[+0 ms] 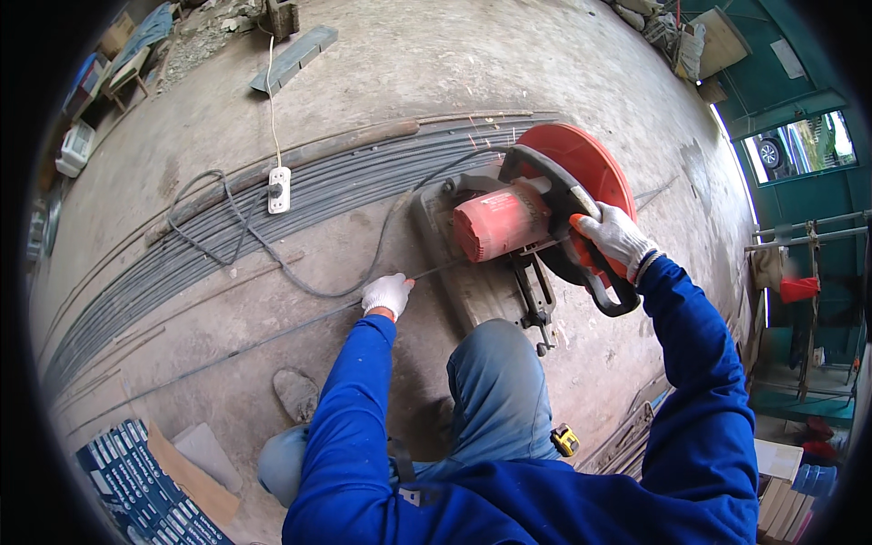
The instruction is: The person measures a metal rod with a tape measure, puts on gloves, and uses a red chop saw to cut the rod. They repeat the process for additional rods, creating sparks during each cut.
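Observation:
I crouch by a red cut-off saw [498,222] with a red wheel guard [581,159], resting on the concrete floor. My right hand [609,238], in a white work glove, is closed on the saw's handle. My left hand [387,293], also gloved, grips a thin steel rod [234,354] that runs from the lower left into the saw. Small orange sparks show above the saw. Where the rod meets the blade is hidden by the saw body.
A bundle of long bars [127,295] lies behind, with a power strip [280,191] and looped cord. A grey plank [292,64], rubble and boxes sit farther back. A tape measure [565,440] is by my knee, blue boxes [150,481] lower left, a green wall [790,200] right.

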